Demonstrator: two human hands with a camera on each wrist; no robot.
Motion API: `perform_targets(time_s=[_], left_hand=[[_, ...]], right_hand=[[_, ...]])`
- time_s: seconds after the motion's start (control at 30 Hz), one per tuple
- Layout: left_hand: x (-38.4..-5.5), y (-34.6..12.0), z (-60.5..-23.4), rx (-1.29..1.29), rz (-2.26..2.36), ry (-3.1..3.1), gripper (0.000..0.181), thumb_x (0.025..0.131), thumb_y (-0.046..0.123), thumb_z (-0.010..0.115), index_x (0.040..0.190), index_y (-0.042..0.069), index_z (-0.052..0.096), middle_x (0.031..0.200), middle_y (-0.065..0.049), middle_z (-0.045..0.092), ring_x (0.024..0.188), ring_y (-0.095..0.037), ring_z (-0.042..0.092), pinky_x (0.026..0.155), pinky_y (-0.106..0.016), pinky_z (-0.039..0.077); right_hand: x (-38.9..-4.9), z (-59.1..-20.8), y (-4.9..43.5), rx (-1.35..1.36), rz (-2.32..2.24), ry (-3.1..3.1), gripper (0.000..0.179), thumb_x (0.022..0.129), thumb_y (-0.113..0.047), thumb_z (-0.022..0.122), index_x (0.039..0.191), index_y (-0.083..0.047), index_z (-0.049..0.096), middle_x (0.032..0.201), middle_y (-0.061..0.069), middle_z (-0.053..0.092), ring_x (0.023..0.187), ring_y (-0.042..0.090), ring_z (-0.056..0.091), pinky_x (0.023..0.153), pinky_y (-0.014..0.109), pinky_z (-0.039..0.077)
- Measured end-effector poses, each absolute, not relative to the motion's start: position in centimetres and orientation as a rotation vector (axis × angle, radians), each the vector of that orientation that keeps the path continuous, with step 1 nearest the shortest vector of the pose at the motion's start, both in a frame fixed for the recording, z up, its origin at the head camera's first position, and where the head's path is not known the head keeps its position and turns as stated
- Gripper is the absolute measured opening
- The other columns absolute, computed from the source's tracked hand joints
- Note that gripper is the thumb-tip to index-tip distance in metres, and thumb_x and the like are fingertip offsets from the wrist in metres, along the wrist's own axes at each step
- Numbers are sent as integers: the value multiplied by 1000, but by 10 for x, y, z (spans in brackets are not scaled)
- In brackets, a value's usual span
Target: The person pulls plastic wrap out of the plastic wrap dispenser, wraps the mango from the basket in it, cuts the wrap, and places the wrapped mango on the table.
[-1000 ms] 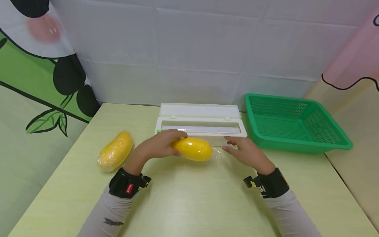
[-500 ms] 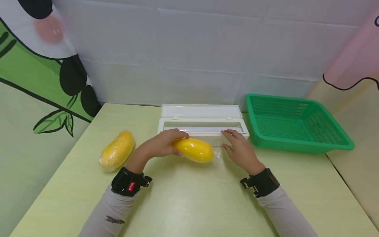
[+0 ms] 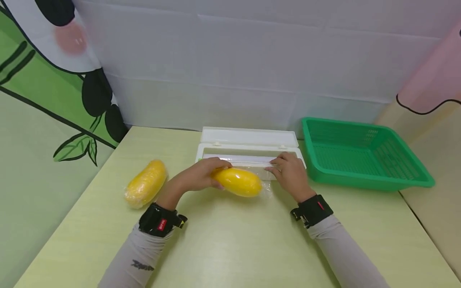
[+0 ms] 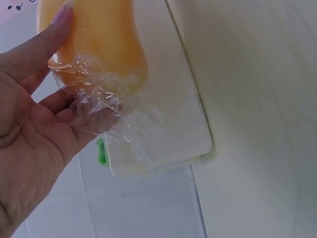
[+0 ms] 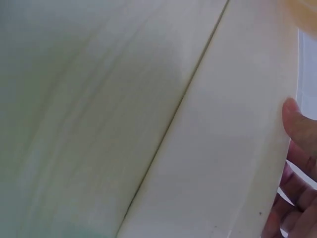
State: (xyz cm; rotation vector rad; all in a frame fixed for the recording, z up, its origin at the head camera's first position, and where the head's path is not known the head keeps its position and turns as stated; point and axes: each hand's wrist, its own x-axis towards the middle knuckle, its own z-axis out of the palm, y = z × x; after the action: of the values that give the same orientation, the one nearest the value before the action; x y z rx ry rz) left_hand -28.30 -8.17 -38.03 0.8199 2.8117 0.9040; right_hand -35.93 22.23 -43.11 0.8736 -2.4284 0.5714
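Note:
A glossy yellow oblong fruit (image 3: pixel 240 182), wrapped in clear cling film, is in my left hand (image 3: pixel 201 174), whose thumb and fingers grip its left end. Loose film (image 4: pixel 116 114) hangs from that end in the left wrist view, in front of the white cling film dispenser (image 3: pixel 248 173). The dispenser lies lengthwise with its lid up and a pale roll inside. At the front rim's right part, my right hand (image 3: pixel 291 174) pinches with thumb and fingers; whether film lies between them is too small to tell. In the right wrist view, the thumb (image 5: pixel 297 124) lies on the rim.
A second yellow fruit (image 3: pixel 145 184), also wrapped in film, lies on the table (image 3: pixel 230 248) left of my left forearm. The green plastic basket (image 3: pixel 360 182) stands at the right beside the dispenser. A pale cloth wall (image 3: pixel 248 72) closes off the back.
My right hand has come left and up onto the dispenser's front rim, its fingers closing there. My left hand keeps its grip on the fruit. The whole view has shifted slightly.

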Motion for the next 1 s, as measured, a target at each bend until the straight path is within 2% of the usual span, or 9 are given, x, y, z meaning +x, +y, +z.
perform_targets(time_s=[0.23, 0.43, 0.67, 0.8, 1.0], left_hand=[[-288, -85, -394, 724, 903, 2762, 56, 82, 14, 82, 133, 4, 60, 127, -7, 64, 113, -24, 57, 103, -44, 43], [-290, -84, -408, 762, 984, 2689, 48, 82, 19, 83, 124, 10, 63, 111, 1, 65, 98, -17, 56, 92, -38, 46], [-289, -76, -412, 753, 1030, 2600, 55, 82, 26, 83, 131, 10, 62, 121, 1, 65, 109, -17, 59, 99, -39, 46], [-289, -75, -408, 728, 1043, 2656, 53, 81, 22, 84, 128, 10, 63, 122, 0, 65, 108, -17, 58, 99, -41, 46], [-290, -75, -402, 736, 1062, 2763, 51, 79, 20, 86, 124, 12, 64, 113, 1, 65, 100, -17, 57, 93, -39, 47]], right_hand=[[-362, -432, 221, 869, 693, -2440, 28, 82, -28, 82, 93, -3, 79, 87, 7, 62, 84, 28, 55, 71, 38, 46], [-361, -432, 219, 852, 732, -2451, 28, 82, -28, 82, 93, -3, 78, 87, 7, 63, 85, 28, 55, 72, 39, 46], [-361, -432, 218, 797, 738, -2472, 31, 83, -31, 81, 95, -3, 78, 89, 7, 65, 87, 29, 57, 76, 43, 46], [-361, -433, 220, 785, 733, -2488, 30, 84, -31, 81, 98, -4, 78, 92, 8, 65, 90, 30, 57, 75, 44, 45], [-362, -430, 226, 837, 814, -2527, 29, 89, -24, 76, 108, -3, 75, 100, 12, 64, 97, 33, 56, 78, 47, 45]])
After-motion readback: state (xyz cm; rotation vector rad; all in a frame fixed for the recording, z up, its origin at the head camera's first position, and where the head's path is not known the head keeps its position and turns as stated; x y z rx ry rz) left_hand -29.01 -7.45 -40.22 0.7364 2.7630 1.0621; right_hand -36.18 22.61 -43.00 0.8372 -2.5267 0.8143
